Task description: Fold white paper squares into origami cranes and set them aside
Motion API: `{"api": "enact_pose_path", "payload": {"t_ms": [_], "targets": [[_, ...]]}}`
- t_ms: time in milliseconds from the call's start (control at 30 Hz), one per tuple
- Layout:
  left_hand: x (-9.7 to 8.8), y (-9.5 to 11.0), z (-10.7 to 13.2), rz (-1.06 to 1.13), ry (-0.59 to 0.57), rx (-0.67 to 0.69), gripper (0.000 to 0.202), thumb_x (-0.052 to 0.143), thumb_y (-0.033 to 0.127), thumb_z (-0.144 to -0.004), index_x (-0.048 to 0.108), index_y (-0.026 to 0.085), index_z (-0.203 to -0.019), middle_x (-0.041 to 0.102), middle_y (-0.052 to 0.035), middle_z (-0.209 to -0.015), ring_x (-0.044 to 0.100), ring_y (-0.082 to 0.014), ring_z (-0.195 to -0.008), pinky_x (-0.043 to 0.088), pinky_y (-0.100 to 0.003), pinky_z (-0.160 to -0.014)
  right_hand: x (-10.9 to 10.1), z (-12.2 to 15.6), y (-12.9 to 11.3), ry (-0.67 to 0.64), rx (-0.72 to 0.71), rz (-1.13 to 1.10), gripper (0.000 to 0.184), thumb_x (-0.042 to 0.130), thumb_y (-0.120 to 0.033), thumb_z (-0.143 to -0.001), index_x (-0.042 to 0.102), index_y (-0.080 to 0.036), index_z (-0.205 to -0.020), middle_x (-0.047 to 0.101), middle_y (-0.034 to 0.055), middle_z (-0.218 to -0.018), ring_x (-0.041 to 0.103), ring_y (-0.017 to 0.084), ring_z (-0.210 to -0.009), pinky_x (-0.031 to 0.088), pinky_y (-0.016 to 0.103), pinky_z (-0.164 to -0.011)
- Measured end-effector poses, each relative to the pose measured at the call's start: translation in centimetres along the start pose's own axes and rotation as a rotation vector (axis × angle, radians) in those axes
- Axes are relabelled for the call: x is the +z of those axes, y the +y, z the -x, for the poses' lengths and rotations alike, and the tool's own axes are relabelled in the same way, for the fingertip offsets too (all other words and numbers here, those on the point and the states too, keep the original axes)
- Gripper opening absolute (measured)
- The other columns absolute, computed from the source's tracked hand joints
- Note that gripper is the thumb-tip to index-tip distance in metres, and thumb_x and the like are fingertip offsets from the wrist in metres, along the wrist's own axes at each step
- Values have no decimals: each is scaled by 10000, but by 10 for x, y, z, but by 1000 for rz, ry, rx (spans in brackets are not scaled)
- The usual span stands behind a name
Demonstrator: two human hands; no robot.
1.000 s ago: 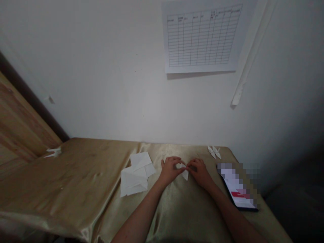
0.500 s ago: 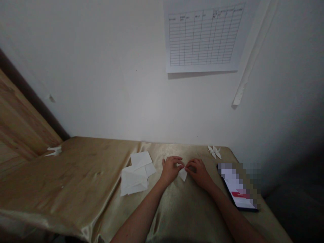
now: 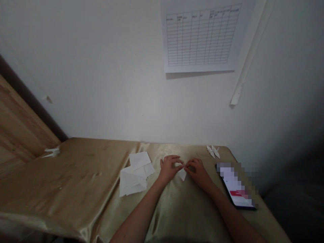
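Between my hands is a small piece of folded white paper [image 3: 182, 174], its pointed end toward me. My left hand [image 3: 170, 167] pinches its upper edge from the left, thumb and fingertips curled together. From the other side my right hand [image 3: 197, 170] grips the same edge, its fingers bent. The fingertips of both hands almost meet and cover the top of the paper. Left of my left hand lie several loose white paper sheets [image 3: 133, 181], overlapping one another.
Folded paper figures [image 3: 213, 152] lie at the table's back right corner. A phone [image 3: 236, 189], partly pixelated, is right of my right arm. More white paper [image 3: 52, 152] sits far left by a wooden panel [image 3: 22, 125]. A printed chart [image 3: 199, 40] hangs on the wall.
The view has shifted slightly, so everything sits a little further left. Both hands keep their hold on the folded paper, with barely any finger movement.
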State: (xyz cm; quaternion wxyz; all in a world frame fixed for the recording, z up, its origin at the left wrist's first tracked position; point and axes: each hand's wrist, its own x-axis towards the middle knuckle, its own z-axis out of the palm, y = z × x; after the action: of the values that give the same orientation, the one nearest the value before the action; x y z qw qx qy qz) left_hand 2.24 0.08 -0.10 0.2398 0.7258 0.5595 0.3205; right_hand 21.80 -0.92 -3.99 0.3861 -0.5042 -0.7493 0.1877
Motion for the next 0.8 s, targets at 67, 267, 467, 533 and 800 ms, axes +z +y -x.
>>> {"api": "enact_pose_path", "payload": {"t_ms": [67, 267, 467, 533, 800], "targets": [[0, -1, 0, -10, -2, 1, 81, 811, 295, -822, 813, 331, -895, 726, 15, -1323, 546, -285, -1351, 234, -622, -1236, 0, 0, 0, 7, -1, -6, 101, 684, -318, -912, 755, -254, -880, 686, 63, -1033, 556, 259, -1111, 407, 430, -1042], [0, 0, 3, -16, -33, 33, 78, 796, 288, -839, 808, 309, -912, 722, -9, -1324, 547, -286, -1340, 244, -623, -1231, 1, 1, -3, 5, -5, -17, 113, 681, -336, -920, 760, -257, -908, 687, 65, -1032, 553, 261, -1120, 404, 430, -1050], [1, 2, 5, -34, -20, 41, 77, 751, 292, -887, 818, 323, -908, 719, -5, -1320, 541, -278, -1334, 215, -626, -1240, 0, 0, -5, 17, -6, 14, 83, 678, -287, -891, 755, -255, -883, 680, 69, -1030, 552, 265, -1114, 411, 430, -1041], [-1, 3, 5, -42, -6, 27, 104, 721, 299, -914, 820, 332, -917, 718, 1, -1320, 538, -275, -1333, 206, -629, -1241, -1, -1, -5, 13, 4, 27, 80, 675, -267, -884, 753, -253, -877, 680, 67, -1025, 552, 265, -1110, 409, 429, -1037], [-1, 0, 3, -89, -18, 2, 170, 649, 379, -972, 814, 401, -1003, 692, 33, -1367, 506, -290, -1366, 171, -681, -1233, -3, 0, -1, 25, 8, 23, 90, 680, -288, -900, 762, -250, -901, 671, 67, -1050, 549, 259, -1120, 410, 416, -1036]]}}
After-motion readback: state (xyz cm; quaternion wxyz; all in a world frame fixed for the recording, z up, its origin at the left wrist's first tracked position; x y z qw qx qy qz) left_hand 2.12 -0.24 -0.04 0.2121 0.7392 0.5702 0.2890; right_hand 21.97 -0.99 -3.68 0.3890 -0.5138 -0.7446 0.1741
